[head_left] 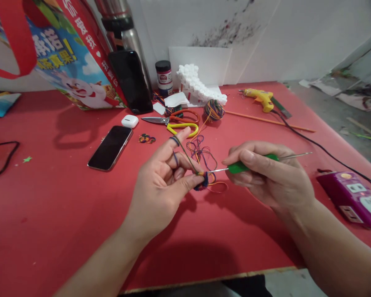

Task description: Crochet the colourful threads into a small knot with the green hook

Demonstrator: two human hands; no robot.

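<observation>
My left hand [165, 177] pinches a small multicoloured crochet piece [201, 185] between thumb and fingers. Yarn runs from the piece up around the raised index finger. In my right hand [266, 173] is a crochet hook [238, 166] with a green handle and a metal tip at each end. Its left tip touches the top of the piece. Behind the piece, loose strands of yarn [198, 146] lie tangled on the red table [64, 214]. They lead back to a multicoloured yarn ball [214, 110].
Scissors [182, 128], a phone [110, 147], a white earbud case [130, 121] and a small yarn piece [147, 139] lie beyond my left hand. A glue gun [259, 99] lies at the back right, its cord passing a purple power socket [352, 198]. A gift bag [80, 78] stands back left.
</observation>
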